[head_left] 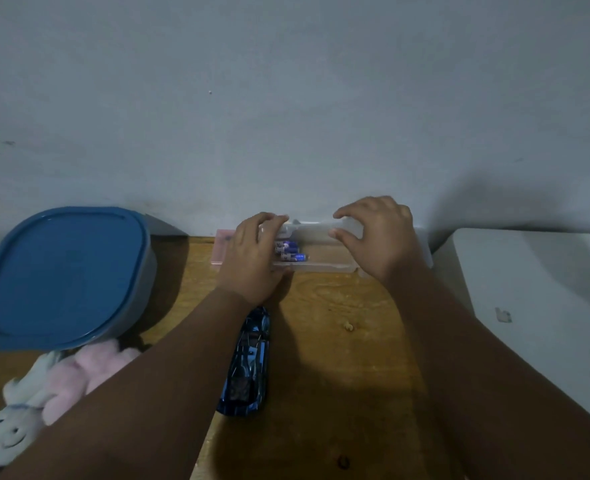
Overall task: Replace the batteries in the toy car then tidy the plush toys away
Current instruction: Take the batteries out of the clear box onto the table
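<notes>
A clear plastic box (324, 259) stands on the wooden table (338, 341) against the wall, with blue batteries (291, 252) inside. My left hand (252, 258) grips the box's left end. My right hand (376, 233) pinches its raised clear lid (316, 232) at the right. The blue toy car (248, 362) lies upside down nearer to me, partly under my left forearm. A pink plush (89, 372) and a white plush (16, 420) lie at the left front.
A grey tub with a blue lid (61, 275) stands at the left, over the plush toys. A pink box (222, 249) peeks out behind my left hand. A white surface (536, 289) adjoins the table on the right. The wall runs right behind the box.
</notes>
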